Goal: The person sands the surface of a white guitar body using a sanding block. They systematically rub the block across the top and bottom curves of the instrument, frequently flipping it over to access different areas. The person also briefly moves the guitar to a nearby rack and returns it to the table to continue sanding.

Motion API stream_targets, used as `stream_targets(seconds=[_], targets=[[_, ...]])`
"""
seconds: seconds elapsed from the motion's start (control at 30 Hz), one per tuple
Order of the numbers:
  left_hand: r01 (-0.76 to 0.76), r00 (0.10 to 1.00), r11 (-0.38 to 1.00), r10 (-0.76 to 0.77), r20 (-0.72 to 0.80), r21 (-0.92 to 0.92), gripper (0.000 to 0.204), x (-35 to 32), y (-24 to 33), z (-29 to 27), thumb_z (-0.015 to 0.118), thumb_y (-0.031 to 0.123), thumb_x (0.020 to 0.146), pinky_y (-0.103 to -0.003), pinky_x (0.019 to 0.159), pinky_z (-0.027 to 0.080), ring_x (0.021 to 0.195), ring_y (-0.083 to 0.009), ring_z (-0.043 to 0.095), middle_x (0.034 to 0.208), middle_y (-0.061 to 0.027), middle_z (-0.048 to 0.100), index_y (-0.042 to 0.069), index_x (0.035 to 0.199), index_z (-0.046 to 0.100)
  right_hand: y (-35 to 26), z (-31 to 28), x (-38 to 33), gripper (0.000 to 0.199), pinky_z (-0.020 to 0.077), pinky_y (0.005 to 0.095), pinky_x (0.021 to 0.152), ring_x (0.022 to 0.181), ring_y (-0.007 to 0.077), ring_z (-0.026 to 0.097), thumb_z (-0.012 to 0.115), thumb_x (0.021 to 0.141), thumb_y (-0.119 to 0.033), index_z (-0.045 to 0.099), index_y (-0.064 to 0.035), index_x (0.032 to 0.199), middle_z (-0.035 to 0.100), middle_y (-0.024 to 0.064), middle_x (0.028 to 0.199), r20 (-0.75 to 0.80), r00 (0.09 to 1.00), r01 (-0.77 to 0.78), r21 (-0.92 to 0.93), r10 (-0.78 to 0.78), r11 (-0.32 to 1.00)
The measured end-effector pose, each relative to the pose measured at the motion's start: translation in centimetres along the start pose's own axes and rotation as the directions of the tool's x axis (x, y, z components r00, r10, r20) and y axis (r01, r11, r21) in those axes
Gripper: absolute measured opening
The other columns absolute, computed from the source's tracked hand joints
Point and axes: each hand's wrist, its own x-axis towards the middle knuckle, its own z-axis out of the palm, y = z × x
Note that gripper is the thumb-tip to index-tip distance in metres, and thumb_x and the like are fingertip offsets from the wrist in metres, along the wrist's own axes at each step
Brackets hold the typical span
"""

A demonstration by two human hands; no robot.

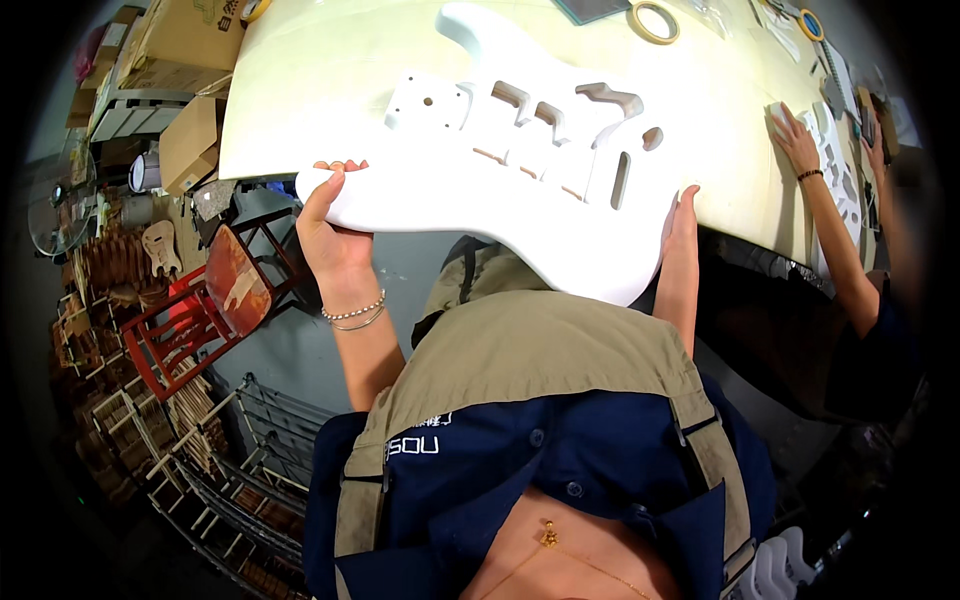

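A white electric guitar body (430, 185) with routed cavities and drilled holes spans the near edge of the pale worktable (290, 90), part of it overhanging toward me. My left hand (338, 225) grips the rounded horn at its left end, thumb on top and fingertips showing beyond the edge. At the body's right end, my right hand (682, 235) presses along the rim, its fingers extended and held together; how far they curl underneath is hidden.
On the right a co-worker's hand (797, 145) rests by another white guitar body (838, 170). A tape roll (654, 22) lies at the table's far side. Left of me stand a worn red chair (240, 280), cardboard boxes (190, 145), a metal rack (270, 430) and stacked wooden bodies.
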Motion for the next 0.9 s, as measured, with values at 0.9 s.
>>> stream_targets(seconds=[0.9], targets=[[-0.538, 0.828, 0.207, 0.312, 0.466, 0.817, 0.012, 13.1, -9.0, -5.5, 0.070, 0.011, 0.082, -0.029, 0.074, 0.048, 0.081, -0.0177, 0.051, 0.100, -0.0083, 0.045, 0.002, 0.088, 0.065, 1.0, 7.7, 1.8, 0.051, 0.0305, 0.0480, 0.100, 0.117, 0.0406, 0.038, 0.057, 0.090, -0.036, 0.049, -0.0046, 0.129, 0.042, 0.0252, 0.127, 0.151, 0.602, 0.234, -0.972, -0.784, -0.007]])
